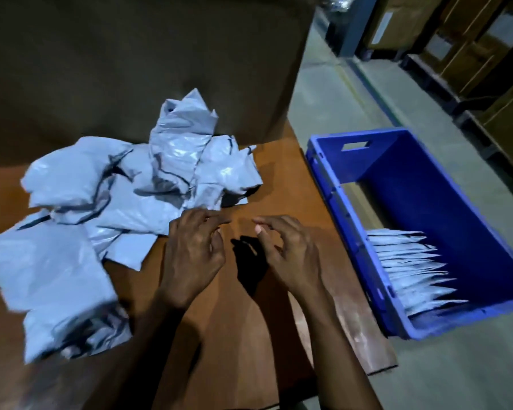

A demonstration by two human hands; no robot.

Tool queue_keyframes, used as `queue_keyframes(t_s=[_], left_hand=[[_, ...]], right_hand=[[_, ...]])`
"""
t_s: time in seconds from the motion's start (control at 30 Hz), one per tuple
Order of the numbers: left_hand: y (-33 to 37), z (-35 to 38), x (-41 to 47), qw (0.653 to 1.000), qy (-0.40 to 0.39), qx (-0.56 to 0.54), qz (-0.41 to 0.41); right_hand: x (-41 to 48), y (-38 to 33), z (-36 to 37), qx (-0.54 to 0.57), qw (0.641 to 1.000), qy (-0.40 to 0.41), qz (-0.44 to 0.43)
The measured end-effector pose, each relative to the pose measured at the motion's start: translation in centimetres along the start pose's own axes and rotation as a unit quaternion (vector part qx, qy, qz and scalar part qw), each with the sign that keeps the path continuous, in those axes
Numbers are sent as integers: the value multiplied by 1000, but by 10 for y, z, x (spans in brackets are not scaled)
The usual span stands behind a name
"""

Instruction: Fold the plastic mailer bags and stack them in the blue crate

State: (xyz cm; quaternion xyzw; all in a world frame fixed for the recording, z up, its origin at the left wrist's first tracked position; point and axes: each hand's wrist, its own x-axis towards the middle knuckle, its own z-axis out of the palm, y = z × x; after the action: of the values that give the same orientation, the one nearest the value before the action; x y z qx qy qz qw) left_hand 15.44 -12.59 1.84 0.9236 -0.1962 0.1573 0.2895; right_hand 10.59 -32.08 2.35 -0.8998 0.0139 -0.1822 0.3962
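bare table (243,335) ahead, mailer heap (107,202) crowding left, crate (353,232) right

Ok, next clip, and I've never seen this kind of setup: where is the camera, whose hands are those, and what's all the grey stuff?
There is no machine here. A person works with bare hands, and the single picture comes from a wide-angle camera worn on their head, looking down. The left hand and right hand hover over the wooden table, fingers loosely curled, holding nothing. To their left lies a crumpled pile of grey plastic mailer bags, not yet folded. Beside the table's right edge stands a blue crate with a row of folded mailer bags already inside. Shelving with cardboard boxes shows at the top right.
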Motion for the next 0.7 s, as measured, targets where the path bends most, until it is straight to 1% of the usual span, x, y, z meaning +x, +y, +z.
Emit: queue_keyframes(t_s=[0.1,0.17,0.27,0.37,0.47,0.6,0.7], left_hand=[[-29,-6,0,1000,-5,16,-6],[-44,0,8,999,-13,17,-28],[-58,13,24,997,-30,26,-70],[-63,22,37,996,-34,54,-69],[-65,23,42,998,-4,15,-65],[-57,23,40,992,40,-74,-92],[-38,17,34,989,93,-82,-82]], right_hand=[[18,-18,39,-51,998,29,-10],[38,-22,61,-80,996,43,-15],[66,-17,87,-118,992,53,1],[84,-5,102,-160,984,72,19],[92,6,104,-167,980,107,-3],[85,11,89,-175,975,130,-44],[69,15,62,-165,971,161,-65]])
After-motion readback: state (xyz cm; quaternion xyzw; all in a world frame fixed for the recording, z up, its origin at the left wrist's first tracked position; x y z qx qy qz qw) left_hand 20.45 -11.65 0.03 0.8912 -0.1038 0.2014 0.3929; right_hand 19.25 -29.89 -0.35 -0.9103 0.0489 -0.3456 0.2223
